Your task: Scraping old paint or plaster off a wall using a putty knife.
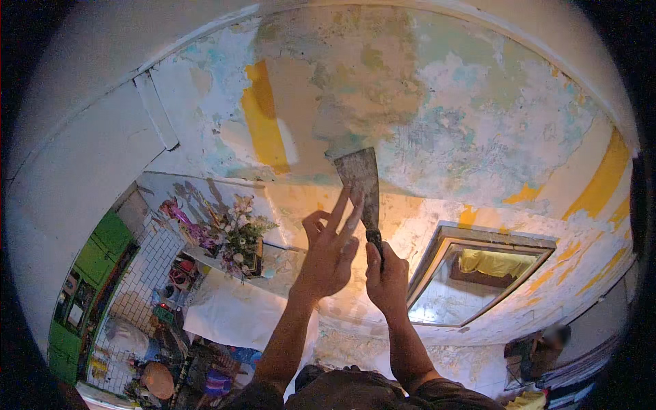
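The person's right hand (387, 277) is curled firmly around the dark handle (373, 237) of a wide-bladed putty knife (358, 174), thumb along the near end. It grips there, it seems, because the handle gives the best control while leaving the flat metal blade free to point away. The knife sits at the middle of the scene, its broad edge farthest from the person, turned toward the patchy wall (465, 130); whether that edge touches the wall cannot be told.

The left hand (328, 263) is just to the left, loosely spread and grasping nothing. Its index and middle fingers reach out to the blade and appear to rest on its face — probably to feel or steady the metal — while the other fingers stay partly bent, clear of the broad edge.

On the wall, pale and bluish-green layers show in ragged patches, with a yellow strip (266, 119) left of the blade. A wood-framed pane (471, 290), mirror or window, is right of the right hand, well apart from the knife. A flower arrangement (239, 229) stands to the left, green cabinets (102, 249) beyond it; another person (547, 350) is well off to the right.
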